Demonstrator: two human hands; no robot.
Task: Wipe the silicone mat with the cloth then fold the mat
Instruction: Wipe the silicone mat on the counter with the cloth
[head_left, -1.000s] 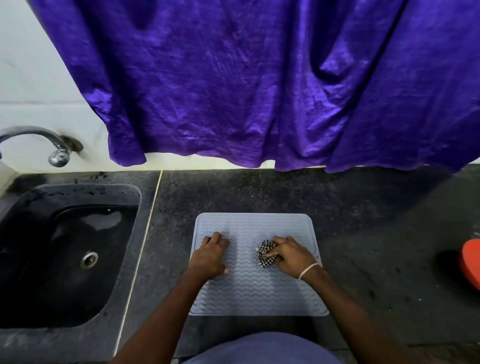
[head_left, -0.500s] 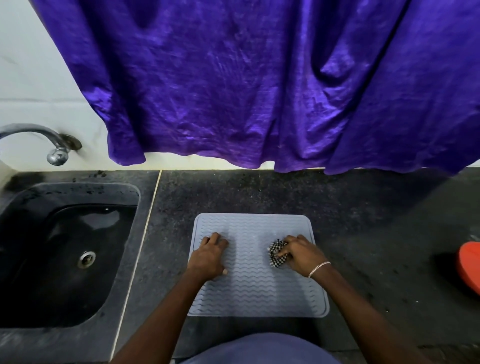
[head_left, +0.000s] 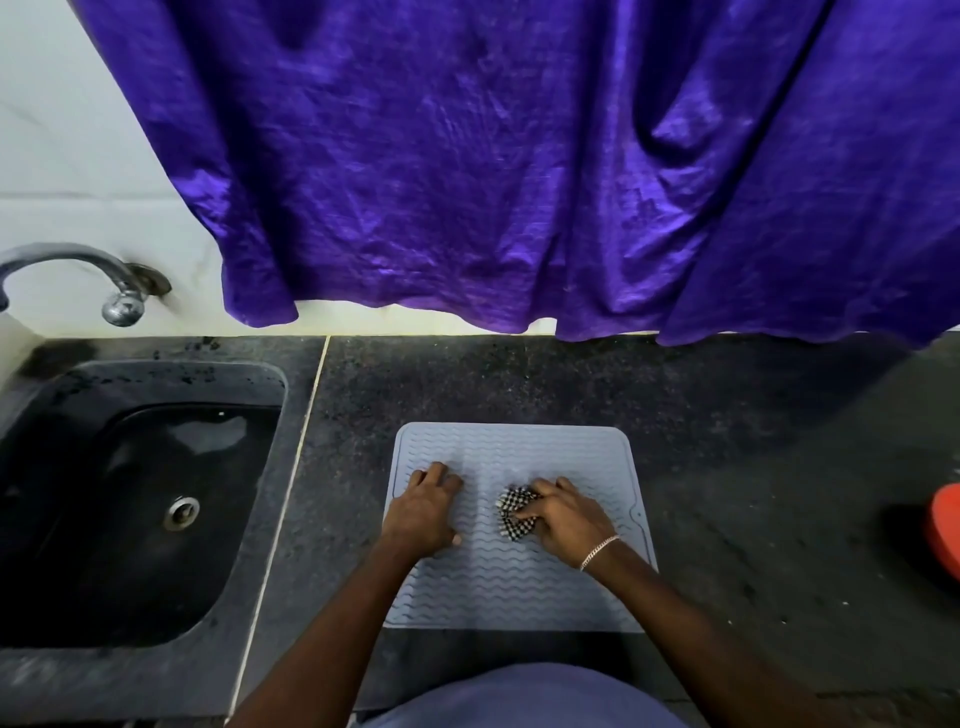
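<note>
A pale grey silicone mat (head_left: 519, 587) with wavy ridges lies flat on the dark stone counter in front of me. My left hand (head_left: 423, 512) rests palm down on the mat's left half, fingers together, holding nothing. My right hand (head_left: 563, 517) presses a bunched black-and-white checked cloth (head_left: 511, 512) onto the mat just right of its middle. Part of the cloth is hidden under my fingers.
A black sink (head_left: 130, 499) with a drain sits at the left, a metal tap (head_left: 117, 291) above it. A purple curtain (head_left: 519, 166) hangs over the counter's back edge. A red object (head_left: 946, 530) shows at the right edge. Dark counter (head_left: 753, 493) surrounds the mat.
My right hand and the cloth slid right across the mat, then back toward its middle. My left hand has stayed in place.
</note>
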